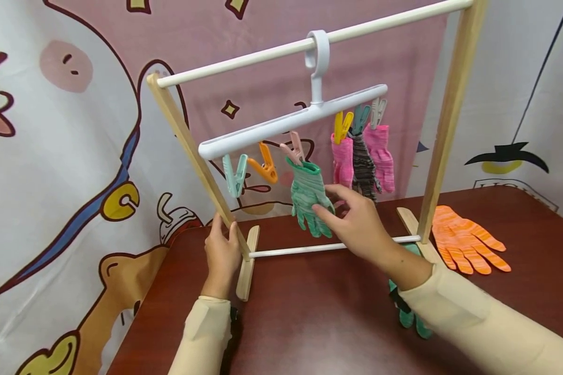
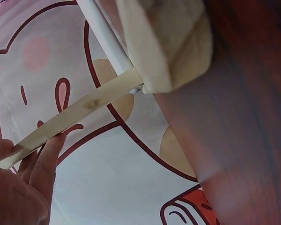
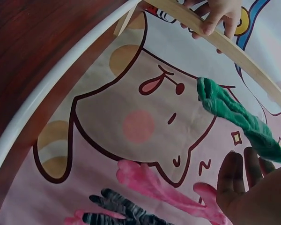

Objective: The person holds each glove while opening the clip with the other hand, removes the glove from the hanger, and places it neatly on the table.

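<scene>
My left hand [image 1: 222, 255] holds the left wooden post [image 1: 192, 148] of a drying-rack frame, near its foot. The left wrist view shows thumb and fingers on either side of that post [image 2: 84, 107]. A green knit glove [image 1: 307, 190] hangs fingers-down from a pink clothespin [image 1: 294, 148] on a white hanger [image 1: 281, 124]. At the glove's right side is my right hand [image 1: 356, 221], thumb in front. In the right wrist view its fingers [image 3: 232, 173] look fairly straight beside the green glove [image 3: 239, 115]; whether they touch it is unclear.
Right of it, pink gloves [image 1: 379, 159] and a dark striped glove [image 1: 363, 161] hang from clothespins. Teal [image 1: 235, 176] and orange [image 1: 264, 164] clothespins hang at left. An orange glove [image 1: 469, 239] and a partly hidden green glove [image 1: 405, 312] lie on the brown table [image 1: 305, 312].
</scene>
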`<state>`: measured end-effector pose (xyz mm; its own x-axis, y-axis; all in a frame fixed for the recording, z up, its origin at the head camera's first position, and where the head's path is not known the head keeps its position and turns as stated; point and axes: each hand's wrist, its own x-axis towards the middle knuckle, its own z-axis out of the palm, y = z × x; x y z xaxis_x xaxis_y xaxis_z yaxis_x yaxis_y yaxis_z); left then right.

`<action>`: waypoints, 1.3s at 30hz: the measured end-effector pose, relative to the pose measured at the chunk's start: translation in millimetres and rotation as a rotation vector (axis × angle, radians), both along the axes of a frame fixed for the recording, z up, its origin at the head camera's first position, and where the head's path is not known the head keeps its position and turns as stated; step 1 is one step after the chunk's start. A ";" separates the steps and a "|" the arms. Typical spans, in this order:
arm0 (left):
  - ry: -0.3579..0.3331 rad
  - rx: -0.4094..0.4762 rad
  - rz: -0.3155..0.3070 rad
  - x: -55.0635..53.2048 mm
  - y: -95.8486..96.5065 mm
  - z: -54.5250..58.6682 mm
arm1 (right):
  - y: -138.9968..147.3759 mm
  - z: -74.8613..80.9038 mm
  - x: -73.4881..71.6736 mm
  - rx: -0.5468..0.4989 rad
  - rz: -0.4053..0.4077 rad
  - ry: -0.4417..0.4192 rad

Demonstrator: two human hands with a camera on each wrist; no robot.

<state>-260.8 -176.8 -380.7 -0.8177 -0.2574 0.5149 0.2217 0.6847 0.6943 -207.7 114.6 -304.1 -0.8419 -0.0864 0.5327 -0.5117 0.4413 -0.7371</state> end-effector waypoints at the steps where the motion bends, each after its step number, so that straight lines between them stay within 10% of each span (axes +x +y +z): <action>1: 0.002 -0.002 0.005 0.1 0.1 -0.4 | -0.6 -1.0 -0.2 -0.007 0.003 0.005; 39: 0.036 -0.005 -0.016 -1.2 -1.2 -2.5 | -5.1 -21.0 10.6 -0.115 -0.056 0.192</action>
